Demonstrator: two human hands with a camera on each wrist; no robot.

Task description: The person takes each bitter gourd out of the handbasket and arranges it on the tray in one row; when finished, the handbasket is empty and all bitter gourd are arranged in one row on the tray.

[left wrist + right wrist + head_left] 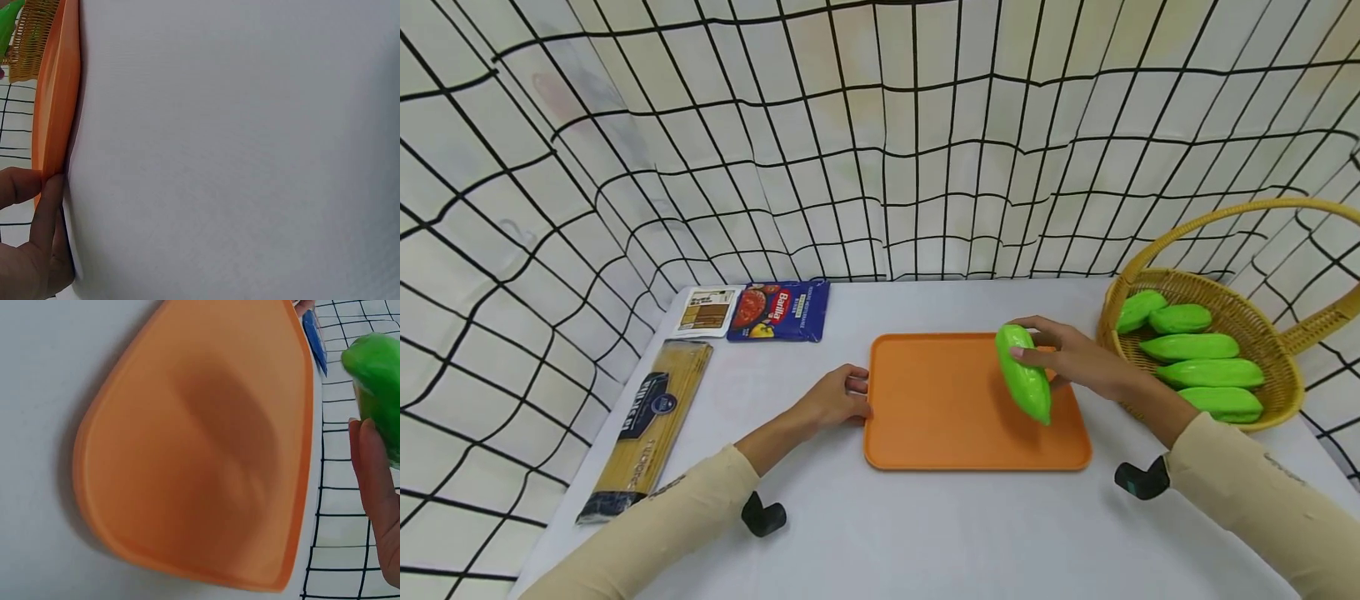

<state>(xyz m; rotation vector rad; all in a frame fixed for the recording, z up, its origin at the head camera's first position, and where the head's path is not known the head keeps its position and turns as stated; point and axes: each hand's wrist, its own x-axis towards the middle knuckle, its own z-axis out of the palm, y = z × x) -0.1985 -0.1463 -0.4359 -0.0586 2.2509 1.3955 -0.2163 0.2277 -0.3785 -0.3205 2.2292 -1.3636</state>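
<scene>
Over the right half of an orange tray (940,408), my right hand (1067,354) grips a glossy, long green vegetable (1025,379), its exact kind unclear. It is held tilted above the tray, casting a shadow on the bare surface in the right wrist view. My left hand (837,396) is at the tray's left edge; the left wrist view shows thumb and fingers (47,206) pinching the rim. At the right stands a yellow wicker basket (1288,375) with a tall handle, holding several similar green vegetables (1210,372).
A pack of spaghetti (655,417) lies along the table's left side. Behind it are a blue Barilla packet (781,311) and a small white packet with a brown picture (707,311). Black netting (880,158) over white cloth encloses the white table (925,533) at back and sides.
</scene>
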